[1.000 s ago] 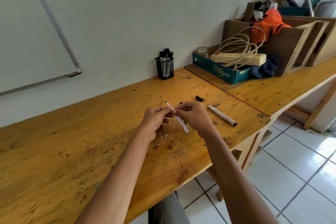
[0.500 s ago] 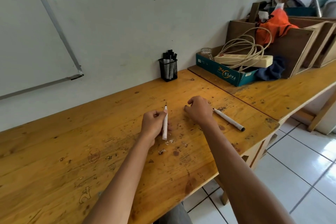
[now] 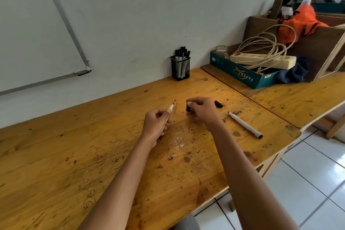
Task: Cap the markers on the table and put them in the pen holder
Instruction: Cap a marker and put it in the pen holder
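My left hand (image 3: 155,126) grips an uncapped white marker (image 3: 170,110), its black tip pointing up and away from me. Just to the right, my right hand (image 3: 202,109) pinches a black cap (image 3: 188,108) between thumb and fingers, a short gap from the marker's tip. A second black cap (image 3: 218,104) lies on the wooden table (image 3: 93,155) behind my right hand. Another uncapped white marker (image 3: 245,125) lies flat to the right of it. The black mesh pen holder (image 3: 180,68) stands against the wall with several capped markers in it.
A teal paper box (image 3: 240,74) with a power strip (image 3: 261,60), coiled cable and a glass jar sits on the adjoining table at the right, before wooden crates and an orange cloth. A whiteboard (image 3: 33,33) hangs at the left. The table edge drops to tiled floor.
The marker passed from both hands into my left hand alone. My right hand went to the table, picked up a black cap and lifted it beside the marker tip.
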